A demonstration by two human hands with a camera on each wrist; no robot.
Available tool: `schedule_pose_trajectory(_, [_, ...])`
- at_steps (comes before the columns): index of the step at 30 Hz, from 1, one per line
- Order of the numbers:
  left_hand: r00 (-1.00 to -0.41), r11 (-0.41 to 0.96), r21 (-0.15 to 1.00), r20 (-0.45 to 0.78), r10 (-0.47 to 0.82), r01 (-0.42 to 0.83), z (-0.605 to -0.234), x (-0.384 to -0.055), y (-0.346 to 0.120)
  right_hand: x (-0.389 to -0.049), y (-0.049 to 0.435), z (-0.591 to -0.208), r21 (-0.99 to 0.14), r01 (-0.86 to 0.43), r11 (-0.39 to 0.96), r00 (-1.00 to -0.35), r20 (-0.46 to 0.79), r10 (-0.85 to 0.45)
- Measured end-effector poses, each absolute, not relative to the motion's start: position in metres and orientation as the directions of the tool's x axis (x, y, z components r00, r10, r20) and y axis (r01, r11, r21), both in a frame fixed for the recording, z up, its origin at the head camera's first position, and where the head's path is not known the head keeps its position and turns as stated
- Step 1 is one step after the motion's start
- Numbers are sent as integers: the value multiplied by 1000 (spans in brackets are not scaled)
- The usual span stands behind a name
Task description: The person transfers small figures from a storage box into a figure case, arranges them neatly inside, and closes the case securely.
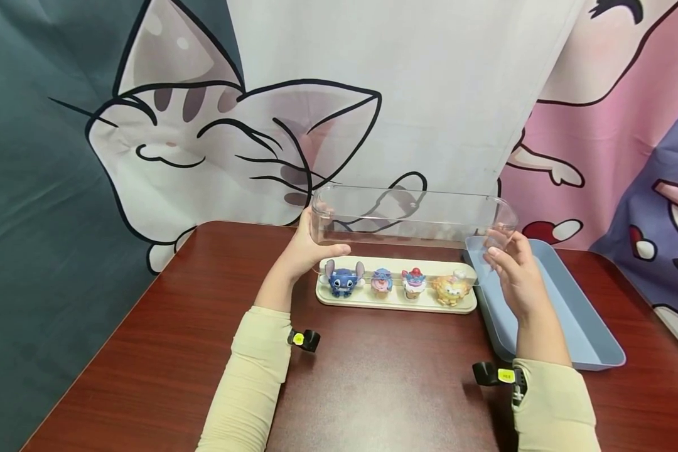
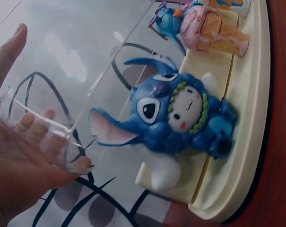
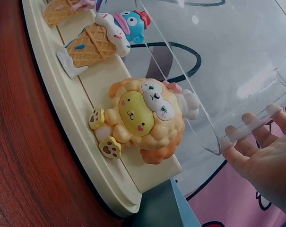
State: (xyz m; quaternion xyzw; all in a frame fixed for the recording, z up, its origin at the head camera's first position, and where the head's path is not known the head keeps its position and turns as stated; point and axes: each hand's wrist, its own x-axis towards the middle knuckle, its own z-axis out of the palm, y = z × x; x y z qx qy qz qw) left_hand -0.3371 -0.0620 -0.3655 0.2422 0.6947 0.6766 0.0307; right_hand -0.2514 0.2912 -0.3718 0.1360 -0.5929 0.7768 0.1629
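Note:
A clear plastic cover point(image 1: 412, 216) is held up between both hands, over the rear of a cream display base point(image 1: 395, 304). My left hand point(image 1: 307, 248) grips its left end, with the fingers behind the clear wall in the left wrist view. At the right end, my right hand point(image 1: 516, 270) holds the cover by its lower edge. Lined up on the base are a blue big-eared figurine point(image 1: 343, 282), a pink ice-cream-cone figurine point(image 1: 381, 284), a white cone figurine with a red top point(image 1: 414, 285) and a fluffy yellow figurine point(image 3: 142, 116).
A shallow blue-grey tray point(image 1: 579, 301) lies right of the base, partly behind my right hand and forearm. Everything stands on a reddish-brown table point(image 1: 395, 383). Behind its far edge hangs a curtain point(image 1: 446, 94) printed with cartoon animals.

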Motion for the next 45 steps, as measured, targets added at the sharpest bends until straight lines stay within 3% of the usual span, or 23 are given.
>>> schedule_pose_trajectory(8, [-886, 205, 928, 204, 417, 310, -361, -335, -70, -253, 293, -374, -888, -406, -216, -914, 396, 92])
schedule_pose_trajectory(18, [-903, 337, 908, 92, 420, 250, -360, -333, -74, -251, 293, -375, -896, -381, -229, -925, 369, 94])
schedule_pose_trajectory(33, [-903, 371, 890, 95, 418, 265, -363, -335, -75, -251, 295, -378, -906, -371, -206, -929, 363, 75])
schedule_pose_trajectory(45, [-879, 310, 903, 133, 458, 298, -366, -338, -73, -252, 297, -380, -908, -360, -212, -933, 357, 57])
